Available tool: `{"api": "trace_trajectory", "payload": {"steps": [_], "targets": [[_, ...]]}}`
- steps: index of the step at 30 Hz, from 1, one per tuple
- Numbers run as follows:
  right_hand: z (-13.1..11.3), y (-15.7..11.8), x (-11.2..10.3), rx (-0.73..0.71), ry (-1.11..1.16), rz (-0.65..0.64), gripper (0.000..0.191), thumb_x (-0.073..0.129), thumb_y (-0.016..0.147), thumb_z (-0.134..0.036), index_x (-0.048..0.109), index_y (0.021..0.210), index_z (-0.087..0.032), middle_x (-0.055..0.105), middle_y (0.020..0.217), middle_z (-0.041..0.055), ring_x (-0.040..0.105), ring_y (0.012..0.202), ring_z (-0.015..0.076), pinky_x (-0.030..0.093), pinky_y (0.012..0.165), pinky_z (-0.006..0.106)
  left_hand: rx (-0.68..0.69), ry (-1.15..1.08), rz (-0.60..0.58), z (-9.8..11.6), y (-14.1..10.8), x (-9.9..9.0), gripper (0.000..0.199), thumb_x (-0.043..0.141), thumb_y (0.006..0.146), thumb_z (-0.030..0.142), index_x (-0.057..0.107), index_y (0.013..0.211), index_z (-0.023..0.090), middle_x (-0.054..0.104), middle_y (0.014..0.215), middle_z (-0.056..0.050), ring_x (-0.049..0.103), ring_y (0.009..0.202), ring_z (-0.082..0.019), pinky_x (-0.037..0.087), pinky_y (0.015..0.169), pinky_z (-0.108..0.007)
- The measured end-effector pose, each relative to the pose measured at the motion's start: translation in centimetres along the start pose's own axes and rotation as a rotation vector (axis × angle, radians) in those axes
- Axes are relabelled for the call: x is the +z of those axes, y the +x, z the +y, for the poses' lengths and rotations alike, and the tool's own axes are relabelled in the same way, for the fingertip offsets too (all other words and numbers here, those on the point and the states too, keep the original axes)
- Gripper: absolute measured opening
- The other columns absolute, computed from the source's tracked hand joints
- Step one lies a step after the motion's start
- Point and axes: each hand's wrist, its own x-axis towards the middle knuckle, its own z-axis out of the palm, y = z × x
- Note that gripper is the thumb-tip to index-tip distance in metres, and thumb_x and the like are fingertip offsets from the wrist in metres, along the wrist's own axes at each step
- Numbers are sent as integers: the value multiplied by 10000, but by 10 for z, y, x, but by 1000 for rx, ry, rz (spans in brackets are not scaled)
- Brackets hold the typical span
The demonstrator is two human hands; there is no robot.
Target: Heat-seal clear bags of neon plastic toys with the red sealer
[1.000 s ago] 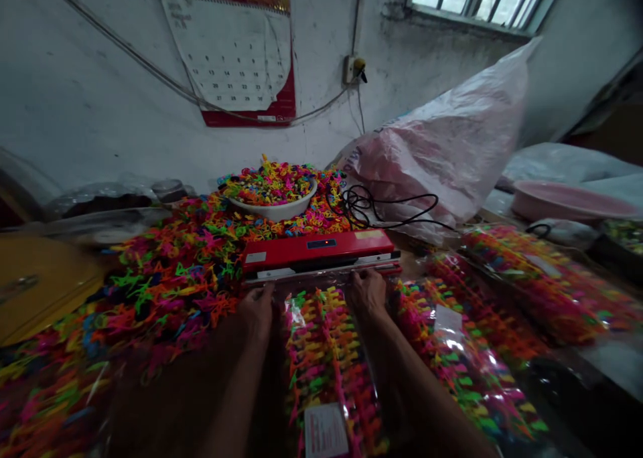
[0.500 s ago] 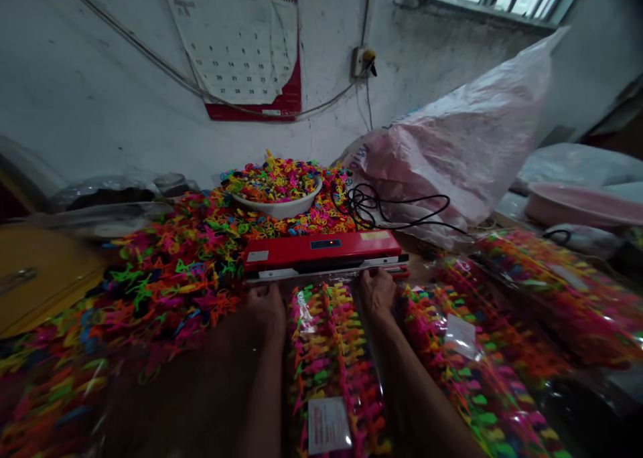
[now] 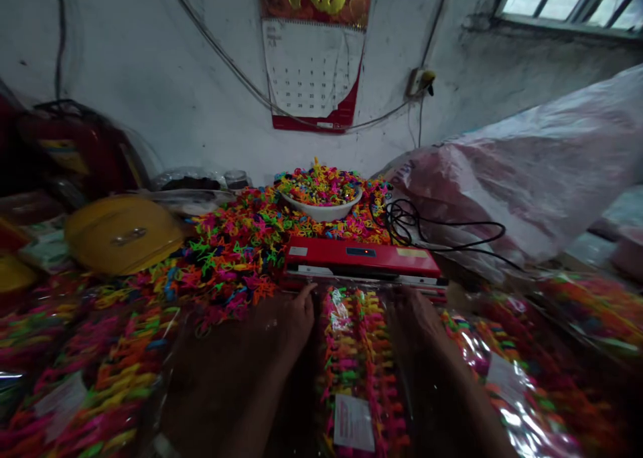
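Note:
Between my forearms lies a clear plastic bag [image 3: 359,364] filled with rows of colourful small pieces and a white label. Its top end reaches the front edge of a red sealing machine [image 3: 362,257] with a small lit red light. My left hand [image 3: 296,311] is at the bag's top left corner, fingers pinched together on the plastic. At the top right corner is my right hand [image 3: 414,311], dark and blurred, its fingers near the machine's front edge; their grip is hard to make out.
Behind the machine, a white bowl [image 3: 324,210] overflows with colourful pieces, heaped leftward too. More filled bags [image 3: 120,377] lie at both sides. A yellow hard hat [image 3: 123,234] is at the left; a black cable [image 3: 452,223] and large plastic sack [image 3: 527,177] are at the right.
The view has swung left, bringing the hard hat and a dark red bag into sight. Both hands remain at the bag's top end, by the machine.

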Motion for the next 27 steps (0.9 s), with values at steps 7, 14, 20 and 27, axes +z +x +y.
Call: {"api": "trace_trajectory", "payload": {"steps": [7, 14, 20, 27], "targets": [[-69, 18, -36, -371, -251, 88, 240, 495, 911, -346, 672, 840, -199, 652, 771, 53, 598, 737, 184, 253, 576, 277, -38, 81, -90, -6, 1, 8, 466, 324, 912, 208, 485, 1349, 245, 703, 952, -109, 655, 850, -217, 461, 751, -298], [-97, 68, 2, -637, -194, -300, 193, 573, 864, -287, 701, 762, -184, 647, 723, 28, 562, 661, 133, 340, 590, 199, -5, 192, 118, -6, -5, -9, 381, 389, 898, 211, 622, 1192, 278, 709, 856, -66, 646, 776, -190, 421, 713, -272], [-91, 66, 34, -596, -268, -223, 252, 493, 879, -198, 710, 762, -148, 675, 800, 109, 617, 702, 188, 387, 622, 235, 44, 316, 121, 18, 36, -40, 250, 457, 888, 326, 666, 1005, 254, 708, 807, -46, 648, 739, -207, 385, 634, -272], [-92, 40, 30, -567, -267, -32, 210, 501, 830, -175, 700, 858, -114, 664, 782, 125, 628, 711, 232, 453, 618, 283, 580, 374, -446, 138, 120, -8, 241, 514, 842, 308, 716, 899, 191, 713, 924, -53, 643, 858, -202, 433, 764, -267]]}}
